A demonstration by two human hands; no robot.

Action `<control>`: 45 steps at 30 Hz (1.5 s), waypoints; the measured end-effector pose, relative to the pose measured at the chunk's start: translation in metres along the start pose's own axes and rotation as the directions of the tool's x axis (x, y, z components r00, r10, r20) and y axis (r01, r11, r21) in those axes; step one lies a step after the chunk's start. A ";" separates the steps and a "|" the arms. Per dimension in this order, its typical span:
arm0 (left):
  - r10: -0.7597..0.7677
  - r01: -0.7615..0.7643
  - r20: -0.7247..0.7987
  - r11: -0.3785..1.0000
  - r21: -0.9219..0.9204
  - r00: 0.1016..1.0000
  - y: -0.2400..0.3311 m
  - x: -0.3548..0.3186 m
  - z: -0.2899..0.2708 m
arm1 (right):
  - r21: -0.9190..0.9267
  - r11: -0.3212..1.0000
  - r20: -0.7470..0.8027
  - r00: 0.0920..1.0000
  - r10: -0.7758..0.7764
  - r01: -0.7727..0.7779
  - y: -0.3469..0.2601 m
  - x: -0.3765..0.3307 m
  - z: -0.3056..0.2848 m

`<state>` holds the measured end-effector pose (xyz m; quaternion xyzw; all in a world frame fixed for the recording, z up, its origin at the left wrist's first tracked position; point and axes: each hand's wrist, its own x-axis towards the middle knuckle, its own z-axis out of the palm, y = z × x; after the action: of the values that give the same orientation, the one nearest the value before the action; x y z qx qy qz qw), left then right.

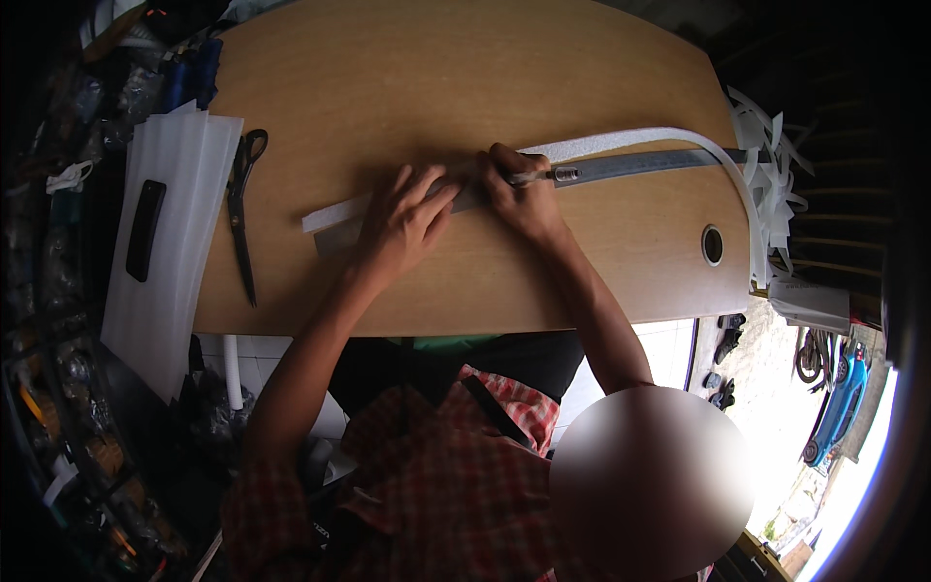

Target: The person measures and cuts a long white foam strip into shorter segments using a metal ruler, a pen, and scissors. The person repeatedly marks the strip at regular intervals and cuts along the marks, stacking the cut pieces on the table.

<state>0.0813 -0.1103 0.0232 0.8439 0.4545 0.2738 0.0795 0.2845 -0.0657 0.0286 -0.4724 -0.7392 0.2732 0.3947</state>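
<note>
A long grey metal ruler [621, 167] lies across the wooden table [417, 68]. Along its far side runs a white foam-like strip [592, 145], which curves down over the table's right end. My left hand [402, 218] rests with spread fingers on the ruler and strip, pressing them to the tabletop. Just to the right, my right hand [524, 199] is closed around a slim tool with a silvery end [565, 175], held low over the ruler. Its tip is hidden by my fingers, so I cannot tell what kind it is.
Black scissors [240, 218] lie at the left, beside stacked white sheets [175, 204] with a black oblong object [145, 231] on top. White offcut strips [771, 184] hang at the right end. A round grommet hole [713, 245] sits near the right edge.
</note>
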 end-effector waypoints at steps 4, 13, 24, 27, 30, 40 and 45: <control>-0.002 0.002 -0.010 1.000 -0.007 1.000 0.000 -0.001 0.000 | 0.046 0.998 -0.028 0.999 -0.037 0.038 0.001 -0.001 0.003; 0.010 -0.010 -0.010 1.000 0.018 1.000 -0.004 0.006 0.000 | 0.022 0.998 -0.031 0.998 -0.055 0.055 0.004 0.006 0.002; 0.006 -0.006 0.008 1.000 -0.009 1.000 -0.006 0.003 0.001 | 0.128 0.987 -0.018 0.995 0.096 -0.093 0.005 0.000 -0.001; 0.019 -0.020 -0.030 0.999 -0.046 0.999 -0.007 0.005 0.002 | 0.283 0.943 -0.073 0.977 0.202 -0.174 0.012 -0.001 -0.008; 0.043 -0.047 -0.071 0.998 -0.049 0.997 -0.005 0.007 0.001 | 0.194 0.979 -0.230 0.967 0.111 -0.066 -0.006 -0.004 -0.017; 0.006 -0.017 -0.073 0.989 -0.150 0.997 -0.007 0.004 -0.001 | -0.635 0.772 -0.027 1.000 0.015 -0.029 0.018 -0.055 -0.086; 0.073 -0.081 -0.159 0.996 -0.046 0.985 -0.015 0.000 0.007 | -0.648 0.761 -0.008 0.999 0.038 -0.034 0.027 -0.062 -0.073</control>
<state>0.0739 -0.1010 0.0115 0.8343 0.4190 0.3541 0.0548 0.3737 -0.1093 0.0269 -0.5929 -0.7799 0.0100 0.2002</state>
